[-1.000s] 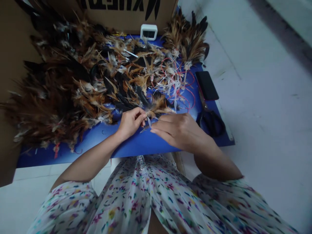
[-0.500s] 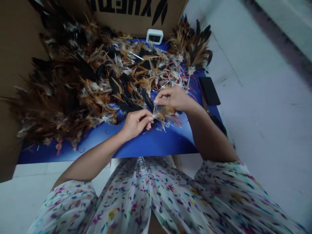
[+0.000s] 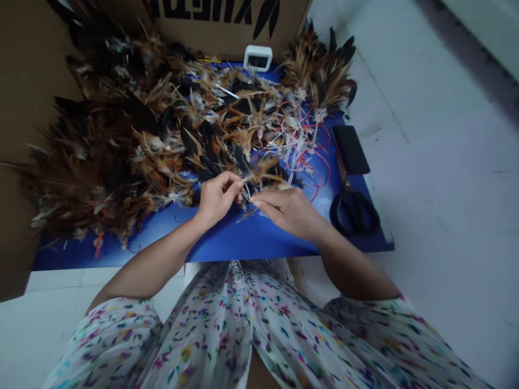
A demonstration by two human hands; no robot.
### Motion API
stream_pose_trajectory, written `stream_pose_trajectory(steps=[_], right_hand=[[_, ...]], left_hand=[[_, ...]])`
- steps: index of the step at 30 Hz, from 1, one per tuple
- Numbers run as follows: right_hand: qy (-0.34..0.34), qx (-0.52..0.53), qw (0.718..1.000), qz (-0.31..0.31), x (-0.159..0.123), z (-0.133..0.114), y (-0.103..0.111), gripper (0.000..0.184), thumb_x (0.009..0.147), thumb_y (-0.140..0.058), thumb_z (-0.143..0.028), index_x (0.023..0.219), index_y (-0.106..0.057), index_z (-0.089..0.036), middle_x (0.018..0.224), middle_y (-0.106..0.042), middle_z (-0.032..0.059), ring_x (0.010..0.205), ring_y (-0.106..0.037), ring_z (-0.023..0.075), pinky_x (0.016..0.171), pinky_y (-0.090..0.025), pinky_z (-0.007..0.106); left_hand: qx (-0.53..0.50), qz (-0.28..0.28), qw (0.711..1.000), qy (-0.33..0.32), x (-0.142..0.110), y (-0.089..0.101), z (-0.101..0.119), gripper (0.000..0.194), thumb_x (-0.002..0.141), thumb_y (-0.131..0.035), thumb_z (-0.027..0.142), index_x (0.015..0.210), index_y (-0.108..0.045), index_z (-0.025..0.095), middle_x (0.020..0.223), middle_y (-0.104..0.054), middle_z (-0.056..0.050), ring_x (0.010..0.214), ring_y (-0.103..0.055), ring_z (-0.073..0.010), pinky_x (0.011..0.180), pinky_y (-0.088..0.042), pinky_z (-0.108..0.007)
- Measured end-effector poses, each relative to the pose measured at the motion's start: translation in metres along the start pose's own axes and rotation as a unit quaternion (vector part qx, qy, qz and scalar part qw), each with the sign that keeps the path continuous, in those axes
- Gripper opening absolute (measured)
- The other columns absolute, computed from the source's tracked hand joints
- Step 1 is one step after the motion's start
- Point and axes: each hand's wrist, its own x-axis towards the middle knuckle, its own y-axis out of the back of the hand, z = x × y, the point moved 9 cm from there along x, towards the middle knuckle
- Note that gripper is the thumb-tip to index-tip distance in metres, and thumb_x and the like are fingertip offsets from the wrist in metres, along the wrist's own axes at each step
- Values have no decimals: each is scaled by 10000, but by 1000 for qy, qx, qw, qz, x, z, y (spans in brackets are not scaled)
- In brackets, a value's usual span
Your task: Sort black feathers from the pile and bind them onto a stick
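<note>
My left hand (image 3: 219,197) is closed in a pinch, holding the pale base of a small bunch of brown feathers (image 3: 265,168) that fans out to the right. From that base a thin white strip (image 3: 248,190) runs down toward my right hand (image 3: 290,210). The right thumb and forefinger are pinched on the strip's lower end. Whether it is a tie or a feather's shaft, I cannot tell. Both hands are above the near part of a blue tabletop (image 3: 227,237). Dark feathers lie just behind the fingertips.
Heaped brown and black feathers (image 3: 101,162) cover the left and back. Red string (image 3: 326,167), black-handled scissors (image 3: 354,213) and a dark phone (image 3: 351,150) lie at the right. A white digital display (image 3: 258,58) stands before a cardboard box (image 3: 227,40).
My right hand has come down and toward me, from above the bunch to below it. My left hand has shifted slightly left and away. The scissors' handles are now uncovered.
</note>
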Motion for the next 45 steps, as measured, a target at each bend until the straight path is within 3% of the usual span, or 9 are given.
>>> stream_pose_trajectory(steps=[6,10,13,19,24,29,33,40,45], right_hand=[[27,-23,999,26,21,-17,29,219,918,-540,-250,856,-746,-208,773,-715,27,727,-613,149,698,-410,270],[15,45,998,43,51,10,37,150,861,-626,-285,803,-730,-193,637,-626,-19,618,-540,111,628,-379,252],[-3,164,986,-10,64,38,16,229,819,-683,-391,770,-701,-168,552,-548,-39,524,-471,94,535,-353,237],[-3,198,979,44,47,51,-11,210,854,-614,-345,805,-701,-160,716,-645,17,656,-546,129,613,-427,251],[-51,127,989,61,31,41,-15,237,910,-534,-272,984,-740,-180,621,-586,-24,533,-441,98,562,-352,247],[13,137,984,110,34,30,-10,185,859,-533,-189,884,-716,-183,874,-662,40,787,-590,154,708,-435,283],[-30,180,976,116,35,38,-18,176,853,-505,-183,872,-680,-175,829,-644,24,714,-557,133,678,-414,274],[-100,162,963,189,28,41,-13,395,872,-594,-391,585,-406,-195,553,-342,-59,549,-321,85,549,-247,266],[-100,200,952,210,28,43,-15,448,858,-637,-423,566,-389,-191,559,-301,-60,558,-283,79,540,-227,266]], left_hand=[[158,-66,978,-122,-10,-15,22,113,859,-621,217,770,-690,203,619,-617,-10,621,-549,-140,678,-413,-248],[133,-93,979,-125,-13,-21,26,129,866,-627,227,760,-691,192,610,-626,-13,604,-565,-134,680,-431,-249],[49,-103,990,-83,-10,-20,19,191,901,-615,311,777,-669,176,601,-648,-2,555,-593,-110,626,-461,-230],[-73,-23,997,-27,2,-2,3,294,861,-670,430,760,-617,158,570,-635,23,478,-589,-78,528,-488,-197],[3,38,998,-49,3,8,2,262,886,-637,405,781,-611,166,549,-633,42,472,-592,-69,530,-486,-180],[61,56,994,-68,1,10,5,216,897,-616,351,779,-602,170,548,-636,47,467,-603,-71,507,-473,-169],[87,68,991,-81,1,11,8,186,896,-611,315,778,-603,171,547,-635,49,463,-606,-73,498,-463,-167],[193,74,970,-132,-4,6,16,139,905,-597,245,787,-610,173,565,-622,53,518,-603,-76,564,-446,-187],[261,80,941,-198,-10,3,24,122,911,-582,209,797,-613,177,603,-622,42,579,-600,-87,605,-445,-200]])
